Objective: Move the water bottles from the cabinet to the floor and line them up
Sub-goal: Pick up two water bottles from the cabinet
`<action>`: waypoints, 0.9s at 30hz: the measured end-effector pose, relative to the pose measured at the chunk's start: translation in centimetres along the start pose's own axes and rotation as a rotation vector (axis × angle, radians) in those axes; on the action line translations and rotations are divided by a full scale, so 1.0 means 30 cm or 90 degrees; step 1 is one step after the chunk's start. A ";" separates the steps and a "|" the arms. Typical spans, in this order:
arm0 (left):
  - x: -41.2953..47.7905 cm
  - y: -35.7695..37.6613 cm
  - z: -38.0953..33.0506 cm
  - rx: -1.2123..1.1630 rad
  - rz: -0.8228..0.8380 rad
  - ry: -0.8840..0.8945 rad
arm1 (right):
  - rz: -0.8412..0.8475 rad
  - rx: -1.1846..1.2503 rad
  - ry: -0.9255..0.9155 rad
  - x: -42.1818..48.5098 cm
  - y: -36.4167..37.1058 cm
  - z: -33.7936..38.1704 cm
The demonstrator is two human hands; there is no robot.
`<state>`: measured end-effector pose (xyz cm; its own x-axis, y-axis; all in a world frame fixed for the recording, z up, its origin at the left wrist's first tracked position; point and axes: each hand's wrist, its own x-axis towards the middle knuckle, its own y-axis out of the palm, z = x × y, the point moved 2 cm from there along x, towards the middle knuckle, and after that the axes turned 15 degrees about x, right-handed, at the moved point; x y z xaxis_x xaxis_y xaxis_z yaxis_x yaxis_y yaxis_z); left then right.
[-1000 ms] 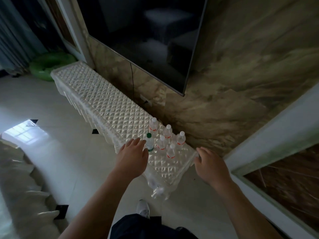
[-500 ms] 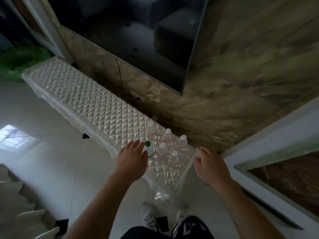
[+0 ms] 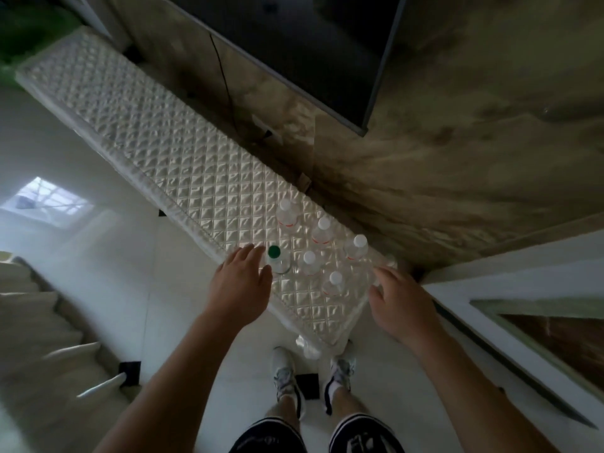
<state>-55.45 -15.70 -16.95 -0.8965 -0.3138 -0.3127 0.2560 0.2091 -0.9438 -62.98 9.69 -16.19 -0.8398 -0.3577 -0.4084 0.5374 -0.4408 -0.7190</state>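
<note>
Dark television (image 3: 294, 44) on marble wall (image 3: 474, 152); blurred green object (image 3: 19, 37), maybe cushion.

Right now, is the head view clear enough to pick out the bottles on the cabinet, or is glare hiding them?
Head view: dim, edges bent by the wide lens; clear bottles nearly vanish against the shiny cabinet cover, caps read best, the green-capped bottle clearest; a window reflection glares on the floor at left; lower-left corner smears.

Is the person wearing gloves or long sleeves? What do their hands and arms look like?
No gloves: the left hand and right hand are bare, with no rings that I can see. The left forearm and right forearm are bare too, with no sleeves, watch or bracelet in view.
</note>
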 end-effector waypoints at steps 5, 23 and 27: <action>0.115 0.153 -0.004 -0.035 0.008 -0.035 | 0.070 0.047 0.020 0.134 0.112 -0.133; 0.333 0.671 0.090 -0.181 -0.011 -0.167 | 0.203 0.185 -0.054 0.426 0.443 -0.463; 0.348 0.744 0.105 -0.255 -0.033 -0.181 | 0.199 0.235 -0.047 0.433 0.517 -0.500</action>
<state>-57.95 -17.23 -41.62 -0.7562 -0.5612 -0.3364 0.0051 0.5091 -0.8607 -66.71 10.55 -41.07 -0.6329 -0.5712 -0.5228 0.7660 -0.5602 -0.3152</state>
